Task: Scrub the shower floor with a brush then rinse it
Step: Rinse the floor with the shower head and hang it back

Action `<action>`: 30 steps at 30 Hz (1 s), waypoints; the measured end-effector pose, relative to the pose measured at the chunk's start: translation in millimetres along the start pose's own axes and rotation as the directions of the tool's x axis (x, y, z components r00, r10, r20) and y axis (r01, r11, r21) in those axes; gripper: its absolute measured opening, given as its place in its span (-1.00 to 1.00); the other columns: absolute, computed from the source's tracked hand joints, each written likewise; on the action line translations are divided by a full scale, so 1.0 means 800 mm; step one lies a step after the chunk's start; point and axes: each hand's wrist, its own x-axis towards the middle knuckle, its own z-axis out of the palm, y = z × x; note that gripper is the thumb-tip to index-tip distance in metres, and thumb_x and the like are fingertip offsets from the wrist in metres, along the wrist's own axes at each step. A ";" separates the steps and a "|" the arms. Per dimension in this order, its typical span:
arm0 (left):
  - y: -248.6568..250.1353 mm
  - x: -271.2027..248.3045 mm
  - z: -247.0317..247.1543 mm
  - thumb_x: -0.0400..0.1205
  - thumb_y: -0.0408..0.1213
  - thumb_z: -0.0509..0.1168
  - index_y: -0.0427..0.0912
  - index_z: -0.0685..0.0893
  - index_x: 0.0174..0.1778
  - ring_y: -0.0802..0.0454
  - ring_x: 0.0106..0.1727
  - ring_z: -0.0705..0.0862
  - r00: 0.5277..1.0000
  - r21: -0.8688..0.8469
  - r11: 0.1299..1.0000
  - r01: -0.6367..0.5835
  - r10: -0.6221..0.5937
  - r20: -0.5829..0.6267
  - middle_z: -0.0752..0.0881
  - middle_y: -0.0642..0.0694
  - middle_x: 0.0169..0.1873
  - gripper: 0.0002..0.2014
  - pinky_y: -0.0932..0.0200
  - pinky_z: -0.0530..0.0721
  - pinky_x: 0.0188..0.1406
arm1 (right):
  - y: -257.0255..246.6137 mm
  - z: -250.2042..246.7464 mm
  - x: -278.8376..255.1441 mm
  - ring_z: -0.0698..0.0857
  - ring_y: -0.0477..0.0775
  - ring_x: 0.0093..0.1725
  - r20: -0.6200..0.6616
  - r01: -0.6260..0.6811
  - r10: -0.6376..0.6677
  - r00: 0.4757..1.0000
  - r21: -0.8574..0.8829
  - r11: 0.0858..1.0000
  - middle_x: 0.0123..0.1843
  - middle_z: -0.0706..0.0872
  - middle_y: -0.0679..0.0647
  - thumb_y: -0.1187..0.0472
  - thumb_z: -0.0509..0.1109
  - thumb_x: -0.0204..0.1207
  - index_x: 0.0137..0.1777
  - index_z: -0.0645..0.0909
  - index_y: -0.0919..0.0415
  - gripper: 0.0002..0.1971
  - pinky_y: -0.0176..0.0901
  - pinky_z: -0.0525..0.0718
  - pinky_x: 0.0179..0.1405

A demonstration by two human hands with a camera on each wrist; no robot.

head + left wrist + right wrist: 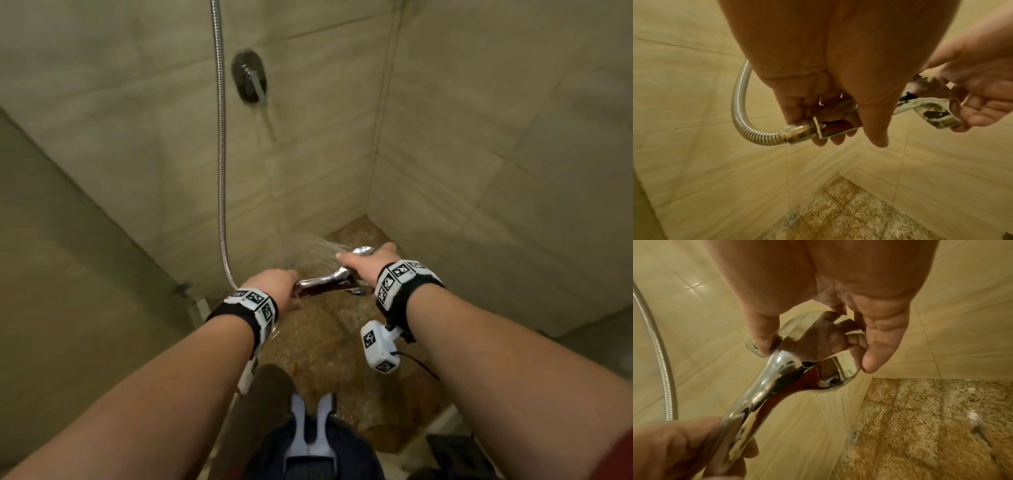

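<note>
Left hand [279, 286] gripping shower head [337, 281] handle, right hand [368, 262] clasping spray end, water spraying; no legible writing

Shower head [359, 251] over the floor [325, 342], hose [222, 154] left, wall valve [249, 77] behind.

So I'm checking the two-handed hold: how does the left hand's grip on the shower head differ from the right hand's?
The left hand wraps the handle end of the shower head, by the hose; the right hand holds the spray end. The left hand's fingers curl round the handle; the right hand's fingers reach over the head's top. Both hold the same chrome shower head, which sprays toward the floor.
</note>
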 end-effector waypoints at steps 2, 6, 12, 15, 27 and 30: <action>0.009 0.017 -0.014 0.61 0.03 0.47 -0.01 0.64 0.17 -0.16 0.18 0.72 1.000 0.004 1.000 -0.020 0.020 -0.010 0.75 -0.09 0.13 -0.69 0.07 0.61 0.02 | -0.008 -0.017 0.010 0.72 0.33 0.17 -0.019 0.005 -0.006 1.000 -0.026 1.000 0.36 0.63 0.21 -0.58 0.48 -0.12 0.62 0.09 0.10 0.35 0.23 0.70 0.26; 0.032 0.064 -0.046 0.59 0.00 0.50 0.00 0.65 0.04 -0.10 0.08 0.71 0.997 -0.022 0.997 -0.079 0.079 -0.026 0.71 -0.01 -0.04 -0.76 0.12 0.60 -0.05 | -0.020 -0.058 0.035 0.68 0.34 0.23 -0.084 -0.003 0.002 0.996 -0.010 1.000 0.32 0.61 0.22 -0.58 0.48 -0.02 0.56 0.14 0.11 0.24 0.23 0.66 0.32; 0.073 0.181 -0.079 0.61 -0.03 0.48 0.01 0.59 -0.08 -0.07 -0.09 0.66 0.977 -0.044 0.976 -0.212 0.211 -0.028 0.68 0.00 -0.14 -0.80 0.12 0.57 -0.13 | -0.049 -0.125 0.092 0.67 0.33 0.16 -0.175 -0.095 0.090 0.980 -0.023 0.995 0.28 0.61 0.25 -0.53 0.48 0.16 0.47 0.22 0.18 0.07 0.17 0.65 0.33; 0.087 0.250 -0.100 0.62 -0.03 0.47 0.00 0.60 -0.03 -0.10 -0.01 0.69 0.956 -0.055 0.955 -0.292 0.291 -0.023 0.72 -0.04 -0.06 -0.80 0.11 0.56 -0.11 | -0.076 -0.159 0.133 0.60 0.36 0.35 -0.170 -0.130 0.110 0.979 -0.112 0.985 0.44 0.47 0.25 -0.39 0.35 0.52 0.11 0.38 0.06 -0.47 0.12 0.55 0.43; 0.043 0.423 -0.178 0.55 0.11 0.53 0.00 0.54 -0.04 -0.09 -0.04 0.64 0.943 -0.113 0.946 -0.304 0.315 0.106 0.69 -0.05 -0.05 -0.64 0.05 0.54 -0.12 | -0.192 -0.153 0.321 0.71 0.24 -0.03 -0.220 -0.158 0.152 0.964 -0.011 0.987 0.08 0.65 0.12 -0.28 0.60 0.18 0.49 0.16 0.09 0.00 0.13 0.73 0.09; 0.036 0.452 -0.192 0.53 0.11 0.55 -0.06 0.60 0.10 -0.13 0.07 0.68 0.942 -0.168 0.947 -0.273 0.299 0.151 0.72 -0.08 0.05 -0.58 0.07 0.57 -0.04 | -0.213 -0.159 0.358 0.72 0.18 -0.14 -0.237 -0.085 0.079 0.968 -0.017 0.996 -0.04 0.66 0.11 -0.17 0.60 0.23 0.44 0.21 0.12 -0.11 0.05 0.75 -0.11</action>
